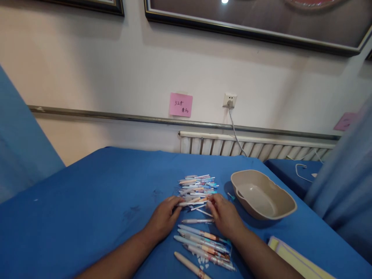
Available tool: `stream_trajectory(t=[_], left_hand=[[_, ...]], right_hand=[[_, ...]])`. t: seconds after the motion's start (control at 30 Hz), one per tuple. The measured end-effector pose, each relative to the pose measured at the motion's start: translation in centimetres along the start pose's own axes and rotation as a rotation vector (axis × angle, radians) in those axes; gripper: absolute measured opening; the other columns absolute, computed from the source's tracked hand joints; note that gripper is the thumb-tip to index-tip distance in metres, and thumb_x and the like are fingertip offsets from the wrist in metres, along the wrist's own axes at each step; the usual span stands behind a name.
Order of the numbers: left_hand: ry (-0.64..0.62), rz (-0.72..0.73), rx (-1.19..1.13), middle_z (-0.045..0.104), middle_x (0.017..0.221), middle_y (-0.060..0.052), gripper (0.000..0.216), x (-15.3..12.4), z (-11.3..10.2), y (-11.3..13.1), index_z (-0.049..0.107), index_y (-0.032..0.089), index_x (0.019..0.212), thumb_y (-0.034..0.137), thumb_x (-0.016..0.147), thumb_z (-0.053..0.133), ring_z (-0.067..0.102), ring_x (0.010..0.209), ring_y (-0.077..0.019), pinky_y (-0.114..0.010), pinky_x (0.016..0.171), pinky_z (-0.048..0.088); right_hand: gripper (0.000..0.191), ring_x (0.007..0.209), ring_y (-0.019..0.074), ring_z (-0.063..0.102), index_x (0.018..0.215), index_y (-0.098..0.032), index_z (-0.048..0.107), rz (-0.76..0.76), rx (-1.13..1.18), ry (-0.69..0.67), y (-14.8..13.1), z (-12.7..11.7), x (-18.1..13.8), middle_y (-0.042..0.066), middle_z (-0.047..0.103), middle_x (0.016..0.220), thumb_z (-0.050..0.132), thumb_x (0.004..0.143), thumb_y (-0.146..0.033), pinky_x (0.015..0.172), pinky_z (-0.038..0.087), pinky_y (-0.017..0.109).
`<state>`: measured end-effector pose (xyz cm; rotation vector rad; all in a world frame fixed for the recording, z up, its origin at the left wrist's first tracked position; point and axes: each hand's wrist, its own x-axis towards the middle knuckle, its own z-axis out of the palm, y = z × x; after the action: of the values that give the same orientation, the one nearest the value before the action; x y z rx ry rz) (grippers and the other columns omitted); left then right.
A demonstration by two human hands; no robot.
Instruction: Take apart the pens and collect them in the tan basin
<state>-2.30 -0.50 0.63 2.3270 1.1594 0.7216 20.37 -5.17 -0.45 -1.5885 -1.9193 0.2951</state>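
My left hand point(166, 214) pinches the left end of a pale pen point(192, 203) at the near side of a loose pile of pens point(199, 186). At its other end, my right hand point(225, 213) has its thumb and fingers closed; the exact contact there is partly hidden. Thin white sticks point(204, 212) lie just beneath. One grey-white pen point(196, 221) rests apart, close to my right hand. Nearer to me lies a group of pens point(200, 242), with small white pieces point(202, 263) beside it. A cream pen point(190, 264) is at the front.
To the right of the pile stands a beige plastic basin point(263, 193), with a small teal piece point(231, 196) beside it. A yellow packet point(296, 259) lies at the front right. Blue cloth point(101, 201) covers the table, and a radiator point(215, 144) runs along the wall behind.
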Motion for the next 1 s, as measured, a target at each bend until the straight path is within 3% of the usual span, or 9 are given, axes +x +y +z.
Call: stream_trajectory(t=[0.13,0.27,0.43,0.6,0.7,0.8,0.9,1.0], left_hand=[[-0.063,0.092,-0.035,0.064,0.098,-0.002,0.025,-0.5,0.4,1.1,0.060,0.025,0.105,0.022,0.088,0.043,0.055,0.094,-0.0184,-0.028,0.085,0.042],[-0.060,0.101,-0.033,0.064,0.103,-0.003,0.027,-0.5,0.3,0.9,0.059,0.026,0.109,0.023,0.089,0.041,0.055,0.097,-0.0186,-0.030,0.088,0.041],[-0.069,0.092,-0.006,0.065,0.097,-0.002,0.025,-0.2,0.1,0.6,0.061,0.025,0.105,0.026,0.089,0.042,0.055,0.092,-0.0189,-0.029,0.084,0.041],[-0.103,0.119,-0.007,0.063,0.092,-0.002,0.026,-0.3,0.1,1.1,0.060,0.023,0.105,0.028,0.091,0.039,0.054,0.088,-0.0180,-0.027,0.081,0.040],[-0.115,0.121,-0.013,0.063,0.092,-0.002,0.025,-0.3,0.1,1.1,0.059,0.024,0.106,0.028,0.091,0.039,0.054,0.088,-0.0181,-0.027,0.080,0.040],[-0.122,0.121,-0.009,0.063,0.091,-0.002,0.025,-0.3,0.1,1.0,0.060,0.024,0.104,0.028,0.090,0.040,0.053,0.088,-0.0181,-0.027,0.080,0.039],[-0.119,0.112,-0.011,0.063,0.090,-0.002,0.025,-0.3,0.1,1.1,0.061,0.024,0.104,0.028,0.091,0.039,0.053,0.087,-0.0182,-0.027,0.079,0.039],[-0.112,0.105,-0.022,0.063,0.090,-0.002,0.025,-0.3,0.0,1.2,0.061,0.023,0.102,0.027,0.091,0.039,0.053,0.086,-0.0179,-0.027,0.078,0.039]], right_hand=[[0.011,0.081,0.0178,0.058,0.091,-0.023,0.057,-0.111,-0.034,-0.035,-0.6,0.3,-0.4,0.003,0.061,0.090,0.049,0.086,-0.027,0.068,0.039,0.026],[0.016,0.079,0.0173,0.058,0.079,-0.022,0.057,-0.122,-0.107,-0.073,-0.4,0.2,-0.4,0.004,0.060,0.088,0.044,0.088,-0.022,0.067,0.039,0.026],[0.014,0.085,0.0167,0.058,0.097,-0.023,0.056,-0.168,0.049,-0.093,0.0,0.3,-0.3,0.003,0.062,0.093,0.048,0.086,-0.021,0.073,0.040,0.026],[0.013,0.077,0.0175,0.060,0.094,-0.022,0.057,-0.042,0.157,-0.037,-0.3,1.0,-0.2,0.002,0.065,0.082,0.049,0.085,-0.025,0.067,0.040,0.026],[0.020,0.072,0.0161,0.060,0.103,-0.023,0.057,0.013,0.227,0.041,-0.3,1.1,-0.2,0.001,0.066,0.081,0.051,0.084,-0.027,0.064,0.040,0.024],[0.012,0.067,0.0141,0.057,0.085,-0.022,0.062,-0.033,0.233,0.030,-0.2,1.2,-0.2,-0.001,0.062,0.071,0.052,0.082,-0.027,0.062,0.038,0.023],[0.018,0.059,0.0123,0.051,0.069,-0.020,0.059,-0.025,0.267,0.024,0.0,1.4,-0.2,-0.003,0.056,0.061,0.050,0.082,-0.028,0.056,0.035,0.022],[0.014,0.058,0.0119,0.049,0.083,-0.020,0.061,0.032,0.395,0.038,0.2,1.5,-0.1,-0.003,0.055,0.063,0.052,0.081,-0.030,0.053,0.034,0.021]])
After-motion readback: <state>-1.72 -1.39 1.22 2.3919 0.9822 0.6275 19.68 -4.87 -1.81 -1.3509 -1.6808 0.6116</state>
